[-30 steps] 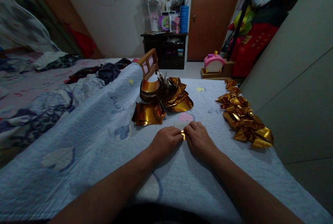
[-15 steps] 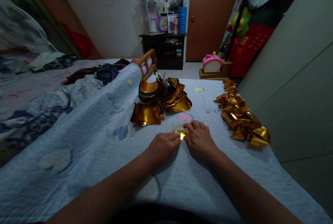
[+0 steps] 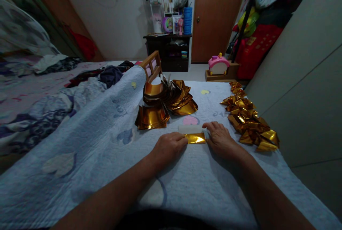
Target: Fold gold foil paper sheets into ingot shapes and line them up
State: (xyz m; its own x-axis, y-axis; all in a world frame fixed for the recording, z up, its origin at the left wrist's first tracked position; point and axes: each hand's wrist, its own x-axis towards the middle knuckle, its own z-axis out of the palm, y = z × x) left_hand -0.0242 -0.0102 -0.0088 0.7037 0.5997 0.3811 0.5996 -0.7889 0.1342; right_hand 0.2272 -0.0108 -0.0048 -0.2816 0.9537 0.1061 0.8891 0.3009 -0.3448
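A sheet of gold foil paper (image 3: 196, 138), white on its back, lies partly folded on the blue quilt in front of me, with a shiny gold band along its near side. My left hand (image 3: 169, 148) has its fingers closed on the band's left end, pressing it to the quilt. At the right end is my right hand (image 3: 219, 139), with thumb and fingers apart and the thumb close to the paper's edge. Beyond my left hand stand fanned stacks of gold foil sheets (image 3: 152, 116). Folded gold foil pieces (image 3: 245, 121) are heaped to the right.
The quilt (image 3: 184, 187) covers the surface under my hands and rises on the left. A small wooden chair back (image 3: 151, 65) stands behind the stacks. A pink toy (image 3: 218, 65) is past the far edge. A pale cabinet (image 3: 307, 91) borders the right side.
My right hand has slid right along the gold band to its right end, uncovering more of it. My left hand stays at the left end.
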